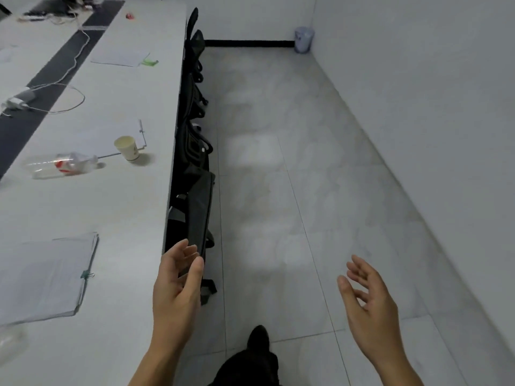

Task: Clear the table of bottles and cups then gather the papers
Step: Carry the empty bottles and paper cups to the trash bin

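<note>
A long white table [119, 207] runs along the left. On it a clear plastic bottle [60, 165] with a red label lies on its side, and a paper cup [127, 148] stands upright just to its right. A clipped stack of papers [44, 277] lies near me, and another sheet [118, 57] with a green clip lies farther back. At the bottom left edge a second clear bottle [11, 344] shows partly. My left hand [177, 285] hovers at the table's edge, fingers relaxed, holding nothing. My right hand [367, 296] hangs over the floor, empty.
Black office chairs [195, 151] are pushed in along the table's right side. A waste bin [303, 40] stands in the far corner by the wall. White cables and a charger [21, 100] lie on the table's dark strip. A tiled aisle runs between chairs and wall.
</note>
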`<action>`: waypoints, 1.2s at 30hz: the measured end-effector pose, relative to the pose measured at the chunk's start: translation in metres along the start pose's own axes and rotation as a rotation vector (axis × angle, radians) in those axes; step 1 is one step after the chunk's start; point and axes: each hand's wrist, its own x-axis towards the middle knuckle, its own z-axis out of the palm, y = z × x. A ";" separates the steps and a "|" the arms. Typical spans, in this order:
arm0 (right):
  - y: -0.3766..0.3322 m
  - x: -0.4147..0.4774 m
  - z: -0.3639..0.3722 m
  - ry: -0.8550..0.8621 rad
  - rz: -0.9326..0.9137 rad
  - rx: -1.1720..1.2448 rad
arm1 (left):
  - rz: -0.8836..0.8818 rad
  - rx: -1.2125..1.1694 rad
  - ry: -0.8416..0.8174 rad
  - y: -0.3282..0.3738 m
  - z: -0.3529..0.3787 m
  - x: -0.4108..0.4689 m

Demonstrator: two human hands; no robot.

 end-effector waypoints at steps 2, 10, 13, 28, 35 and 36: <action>-0.013 0.059 -0.003 0.013 -0.021 -0.006 | 0.026 0.001 0.008 0.020 0.034 0.046; -0.034 0.277 0.028 -0.053 -0.067 0.043 | 0.057 0.087 0.036 0.053 0.141 0.216; -0.026 0.368 0.060 -0.126 -0.076 0.042 | 0.013 0.111 0.098 0.043 0.186 0.276; -0.182 0.652 0.286 -0.825 -0.374 -0.003 | -0.194 0.074 0.828 0.062 0.215 0.423; -0.235 0.635 0.430 -1.168 -0.509 -0.112 | -0.305 -0.053 1.126 0.023 0.160 0.466; -0.244 0.633 0.449 -1.202 -0.540 -0.118 | -0.310 -0.055 1.161 0.022 0.150 0.474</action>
